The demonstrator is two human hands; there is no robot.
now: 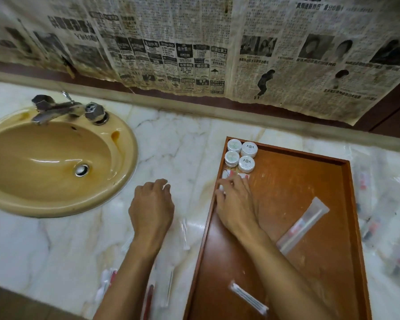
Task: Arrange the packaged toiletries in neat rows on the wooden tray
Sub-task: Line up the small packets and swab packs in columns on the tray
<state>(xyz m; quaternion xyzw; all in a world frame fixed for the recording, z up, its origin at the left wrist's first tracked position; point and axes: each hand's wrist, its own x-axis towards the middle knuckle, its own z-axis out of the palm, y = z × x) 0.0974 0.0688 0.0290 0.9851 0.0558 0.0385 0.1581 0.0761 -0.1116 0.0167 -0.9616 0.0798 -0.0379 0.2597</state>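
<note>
Reddish-brown tray (346, 204), white round soaps (246, 164), mustard-yellow sink (116, 139), veined white marble counter (183, 144).

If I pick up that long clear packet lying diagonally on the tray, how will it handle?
The clear toothbrush packet likely feels light. Its glossy plastic sleeve looks slippery, and its loose ends may flop, while the brush inside probably keeps the middle stiff. Lying flat on the wooden tray, it shouldn't roll.

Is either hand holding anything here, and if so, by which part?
The left hand holds nothing. The right hand has its fingers on a clear packet at the wooden tray's left edge; a grip cannot be told.
</note>
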